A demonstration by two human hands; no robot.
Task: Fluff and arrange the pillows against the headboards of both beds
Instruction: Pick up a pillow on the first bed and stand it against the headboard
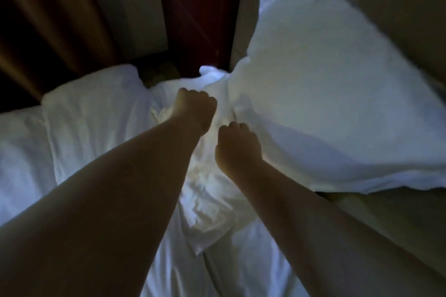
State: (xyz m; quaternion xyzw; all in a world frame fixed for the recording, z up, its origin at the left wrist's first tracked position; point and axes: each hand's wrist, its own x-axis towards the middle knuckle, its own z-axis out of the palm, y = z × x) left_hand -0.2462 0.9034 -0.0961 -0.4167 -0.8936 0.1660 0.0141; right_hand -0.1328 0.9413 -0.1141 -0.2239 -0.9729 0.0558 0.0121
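Note:
The room is dim. A large white pillow point(325, 94) leans tilted against the padded headboard point(398, 14) on the right. A crumpled white pillow point(212, 190) lies flat in the middle of the bed, under my arms. My left hand point(195, 111) is clenched on that pillow's far end. My right hand point(237, 147) is fisted in the fabric where the crumpled pillow meets the leaning one; which of the two it grips is unclear. Another white pillow point(96, 116) lies flat at the left.
A dark red panel point(198, 12) stands beyond the bed between a pale wall section and the headboard. Brown curtains point(48, 19) hang at the far left. A white sheet point(253, 260) covers the mattress near me.

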